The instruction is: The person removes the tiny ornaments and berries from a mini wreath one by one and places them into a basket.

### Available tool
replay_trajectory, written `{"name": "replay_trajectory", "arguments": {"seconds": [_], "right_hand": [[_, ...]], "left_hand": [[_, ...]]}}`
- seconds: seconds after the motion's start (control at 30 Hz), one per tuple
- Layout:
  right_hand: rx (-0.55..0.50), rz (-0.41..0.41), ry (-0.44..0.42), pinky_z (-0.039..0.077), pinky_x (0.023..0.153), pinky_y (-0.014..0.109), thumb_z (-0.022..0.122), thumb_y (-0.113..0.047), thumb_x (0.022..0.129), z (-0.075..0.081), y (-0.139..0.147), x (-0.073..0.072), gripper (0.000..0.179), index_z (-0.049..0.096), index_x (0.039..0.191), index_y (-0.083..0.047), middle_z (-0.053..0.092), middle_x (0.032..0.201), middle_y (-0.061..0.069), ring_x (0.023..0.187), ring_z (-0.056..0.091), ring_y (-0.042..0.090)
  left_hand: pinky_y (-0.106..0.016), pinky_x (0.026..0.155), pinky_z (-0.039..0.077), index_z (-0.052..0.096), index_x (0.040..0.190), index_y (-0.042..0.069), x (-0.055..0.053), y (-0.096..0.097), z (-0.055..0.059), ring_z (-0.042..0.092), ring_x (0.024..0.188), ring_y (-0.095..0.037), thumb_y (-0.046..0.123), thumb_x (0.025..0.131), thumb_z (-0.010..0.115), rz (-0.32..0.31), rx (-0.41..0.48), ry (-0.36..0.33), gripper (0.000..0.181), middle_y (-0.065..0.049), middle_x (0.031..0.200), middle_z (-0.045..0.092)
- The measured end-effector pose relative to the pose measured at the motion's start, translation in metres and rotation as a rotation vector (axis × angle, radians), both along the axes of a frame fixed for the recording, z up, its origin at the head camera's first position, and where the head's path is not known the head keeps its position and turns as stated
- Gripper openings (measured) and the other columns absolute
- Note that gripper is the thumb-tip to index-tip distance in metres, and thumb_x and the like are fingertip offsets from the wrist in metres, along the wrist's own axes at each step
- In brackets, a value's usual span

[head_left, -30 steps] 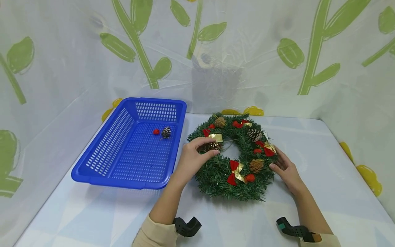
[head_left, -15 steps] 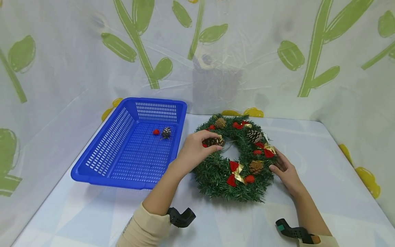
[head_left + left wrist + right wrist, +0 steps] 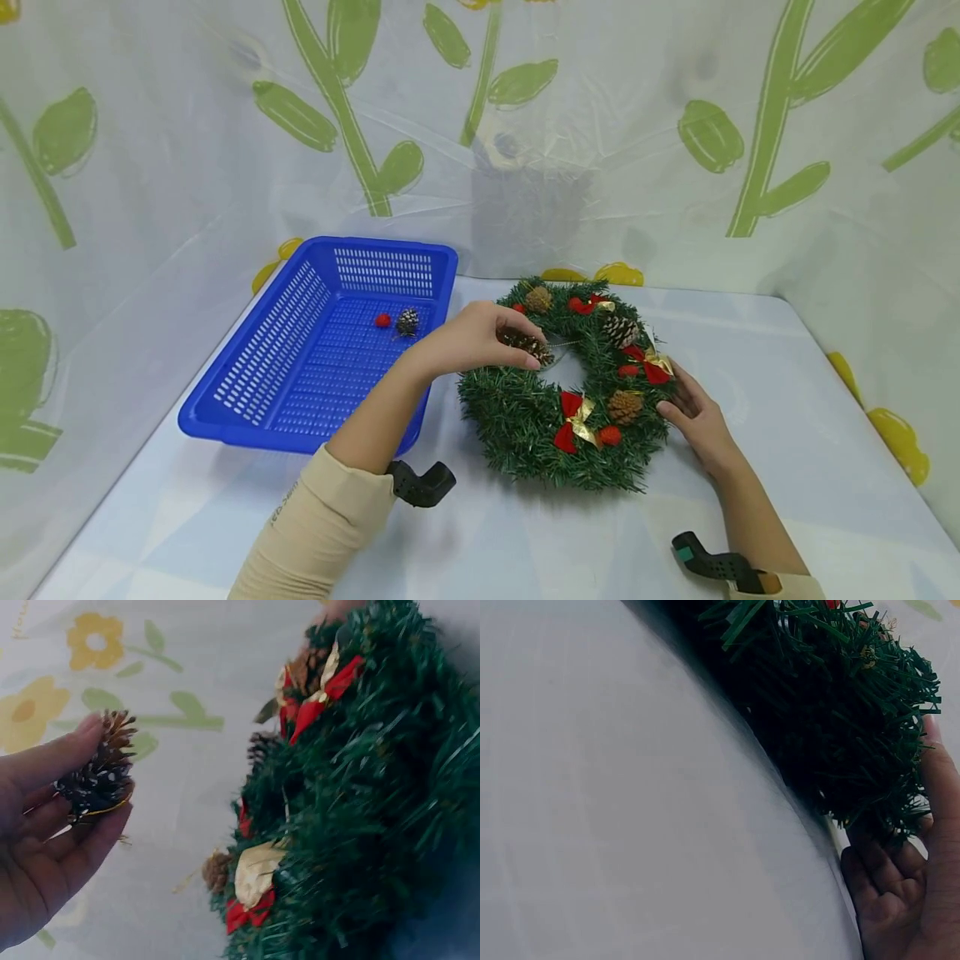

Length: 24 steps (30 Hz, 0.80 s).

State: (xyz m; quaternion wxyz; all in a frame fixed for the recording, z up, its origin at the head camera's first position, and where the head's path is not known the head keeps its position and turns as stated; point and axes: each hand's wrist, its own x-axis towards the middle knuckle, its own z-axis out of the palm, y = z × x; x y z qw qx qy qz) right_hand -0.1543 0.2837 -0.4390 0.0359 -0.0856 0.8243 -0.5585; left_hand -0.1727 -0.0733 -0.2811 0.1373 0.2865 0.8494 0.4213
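Note:
My left hand (image 3: 476, 342) pinches a brown pine cone with white-dusted tips (image 3: 97, 776) between thumb and fingers. In the left wrist view the cone is in the air, apart from the green Christmas wreath (image 3: 517, 433). From the head it appears over the wreath's left side and central hole. Red-and-gold bows (image 3: 573, 421), other pine cones (image 3: 621, 331) and red balls (image 3: 610, 435) decorate the wreath, which lies on the table. At its right edge my right hand (image 3: 701, 425) grips the greenery, thumb on the outside and fingers (image 3: 881, 866) partly hidden underneath.
Left of the wreath stands a blue plastic basket (image 3: 300, 442) with slotted sides. Inside it lie a small red ball (image 3: 383, 321) and a pine cone (image 3: 407, 322). Printed fabric walls (image 3: 525, 208) enclose the white table (image 3: 765, 367) at the back and sides.
My left hand has turned and shifted slightly, lifting the pine cone off the wreath's left side and carrying it a little to the right. The right hand stays at the wreath's edge.

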Motion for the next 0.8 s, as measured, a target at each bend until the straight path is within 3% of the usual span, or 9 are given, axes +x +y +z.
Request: {"name": "replay_trajectory", "arguments": {"seconds": [0.27,0.53,0.8], "right_hand": [[-0.005,0.004,0.006,0.031,0.089,0.000,0.051,-0.014,0.098,-0.001,0.000,0.000,0.069,0.011,0.154,-0.020,0.012,0.154,0.027,0.137,0.017,0.050],[-0.005,0.004,0.001,0.030,0.090,0.000,0.052,-0.015,0.098,-0.001,0.000,-0.001,0.069,0.011,0.154,-0.022,0.011,0.155,0.026,0.138,0.016,0.048],[0.006,0.007,0.009,0.031,0.090,0.000,0.052,-0.017,0.098,-0.001,0.001,-0.001,0.068,0.012,0.154,-0.022,0.014,0.154,0.027,0.137,0.019,0.049]], "left_hand": [[-0.024,0.067,0.046,0.072,0.108,0.014,-0.017,0.005,0.015,0.056,0.082,-0.012,0.016,0.081,0.076,-0.162,-0.085,-0.062,0.027,0.003,0.106,0.069],[-0.023,0.068,0.048,0.073,0.106,0.010,-0.027,0.001,0.021,0.060,0.088,-0.011,0.010,0.078,0.077,-0.196,-0.136,-0.099,0.028,-0.001,0.110,0.069],[-0.025,0.076,0.051,0.071,0.108,0.006,-0.038,-0.009,0.015,0.062,0.088,-0.012,0.008,0.079,0.076,-0.236,-0.178,-0.143,0.029,-0.003,0.107,0.069]]}}
